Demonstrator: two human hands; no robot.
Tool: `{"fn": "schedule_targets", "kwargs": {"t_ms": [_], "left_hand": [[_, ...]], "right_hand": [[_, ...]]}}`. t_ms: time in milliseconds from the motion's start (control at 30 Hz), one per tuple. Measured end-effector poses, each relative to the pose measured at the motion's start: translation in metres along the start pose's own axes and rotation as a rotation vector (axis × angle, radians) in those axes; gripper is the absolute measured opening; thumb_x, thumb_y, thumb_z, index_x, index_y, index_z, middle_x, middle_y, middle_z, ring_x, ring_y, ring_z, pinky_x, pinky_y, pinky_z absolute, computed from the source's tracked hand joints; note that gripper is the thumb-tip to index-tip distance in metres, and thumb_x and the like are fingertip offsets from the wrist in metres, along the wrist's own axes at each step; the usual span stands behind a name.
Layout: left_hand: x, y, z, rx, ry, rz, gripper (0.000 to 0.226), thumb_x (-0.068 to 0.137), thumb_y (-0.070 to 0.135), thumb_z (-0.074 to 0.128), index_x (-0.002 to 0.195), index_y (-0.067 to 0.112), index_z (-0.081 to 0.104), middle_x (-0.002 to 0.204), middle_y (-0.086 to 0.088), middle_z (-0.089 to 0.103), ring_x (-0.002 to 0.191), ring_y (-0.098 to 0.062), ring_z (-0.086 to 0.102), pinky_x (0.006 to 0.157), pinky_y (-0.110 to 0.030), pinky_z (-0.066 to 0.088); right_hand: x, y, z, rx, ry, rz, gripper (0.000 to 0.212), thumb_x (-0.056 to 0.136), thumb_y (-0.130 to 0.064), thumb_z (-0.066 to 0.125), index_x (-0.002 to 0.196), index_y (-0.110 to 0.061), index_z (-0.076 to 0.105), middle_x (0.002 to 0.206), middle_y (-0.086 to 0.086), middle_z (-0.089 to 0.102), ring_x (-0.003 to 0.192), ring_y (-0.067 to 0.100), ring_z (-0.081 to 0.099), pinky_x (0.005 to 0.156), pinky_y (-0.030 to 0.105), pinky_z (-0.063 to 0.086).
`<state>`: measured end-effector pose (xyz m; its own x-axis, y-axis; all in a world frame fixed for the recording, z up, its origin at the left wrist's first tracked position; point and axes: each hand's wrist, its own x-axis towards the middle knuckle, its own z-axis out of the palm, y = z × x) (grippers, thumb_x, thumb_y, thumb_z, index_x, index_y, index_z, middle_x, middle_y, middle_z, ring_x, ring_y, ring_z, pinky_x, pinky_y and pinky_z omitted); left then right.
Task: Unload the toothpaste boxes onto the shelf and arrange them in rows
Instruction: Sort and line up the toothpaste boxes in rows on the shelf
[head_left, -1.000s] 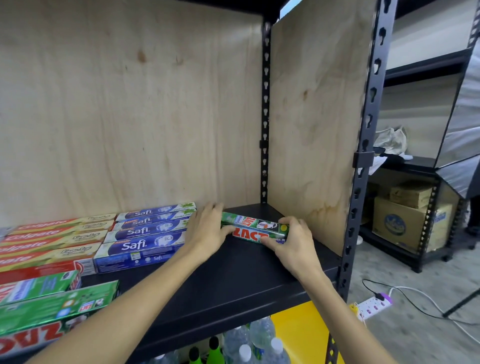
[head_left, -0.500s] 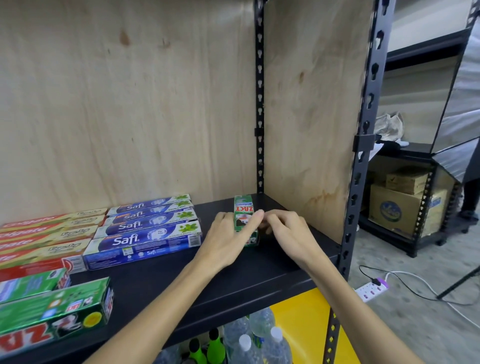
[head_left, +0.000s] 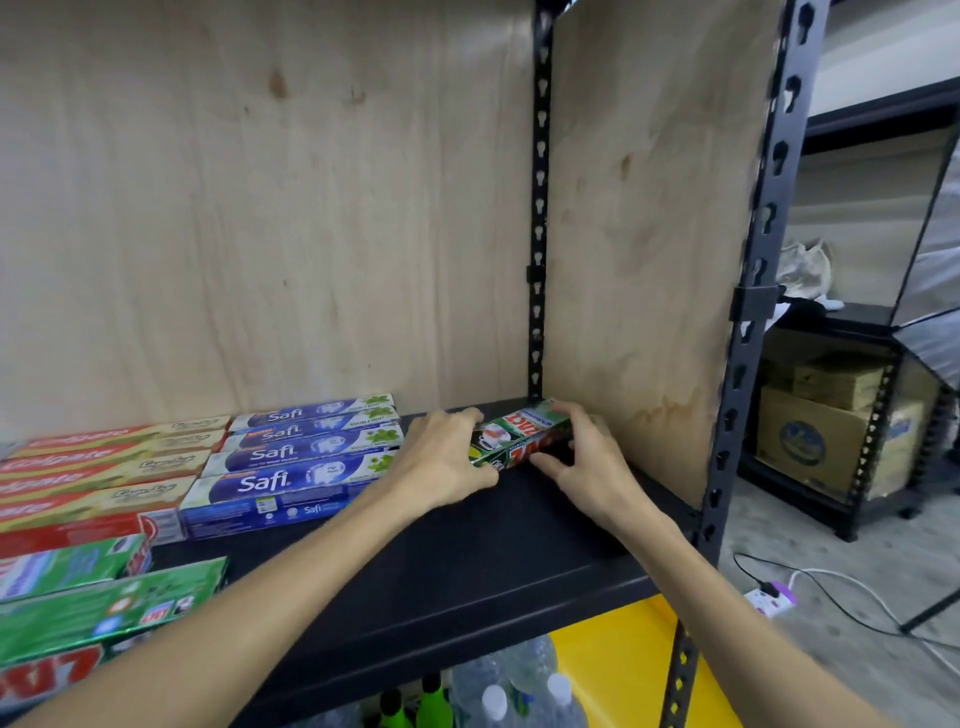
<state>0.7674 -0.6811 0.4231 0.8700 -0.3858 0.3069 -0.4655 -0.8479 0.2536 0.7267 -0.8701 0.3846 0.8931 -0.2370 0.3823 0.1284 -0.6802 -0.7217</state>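
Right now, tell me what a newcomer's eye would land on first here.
Two hands, the left hand and the right hand, grip a green toothpaste box between them at the back right corner of the black shelf. To their left, blue Safi boxes lie flat in a neat row against the plywood back.

"Safi" on blue boxes (head_left: 291, 467); "Colgate" on red boxes (head_left: 98, 467)
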Motion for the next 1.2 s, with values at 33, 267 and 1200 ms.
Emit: {"fn": "schedule_targets", "kwargs": {"t_ms": [33,267,1200], "left_hand": [[0.009,-0.007,-0.005,0.003,-0.03,-0.008,0.073,0.076,0.039,0.077,0.142,0.02,0.052,0.133,-0.005,0.062,0.116,-0.023,0.061,0.097,-0.038,0.052],[0.074,-0.053,-0.018,0.052,-0.109,0.006,0.048,0.077,0.03,0.084,0.119,0.015,0.067,0.119,-0.003,0.069,0.102,-0.019,0.063,0.084,-0.027,0.048],[0.02,-0.071,-0.026,-0.286,0.136,-0.057,0.082,0.069,0.05,0.087,0.14,0.034,0.05,0.122,0.004,0.061,0.113,-0.014,0.057,0.096,-0.032,0.048]], "right_hand": [[0.006,0.0,0.002,-0.031,0.0,-0.004,0.068,0.089,-0.028,0.075,0.148,-0.027,0.04,0.141,0.005,0.044,0.13,0.022,0.046,0.113,0.04,0.04],[0.065,0.003,0.017,-0.146,-0.044,0.012,0.077,0.093,-0.046,0.067,0.157,-0.026,0.03,0.149,0.011,0.043,0.135,0.027,0.045,0.112,0.04,0.04],[0.047,-0.01,0.04,-0.216,0.026,-0.245,0.077,0.09,-0.054,0.066,0.152,-0.024,0.032,0.136,0.007,0.047,0.128,0.024,0.045,0.107,0.038,0.042]]}}
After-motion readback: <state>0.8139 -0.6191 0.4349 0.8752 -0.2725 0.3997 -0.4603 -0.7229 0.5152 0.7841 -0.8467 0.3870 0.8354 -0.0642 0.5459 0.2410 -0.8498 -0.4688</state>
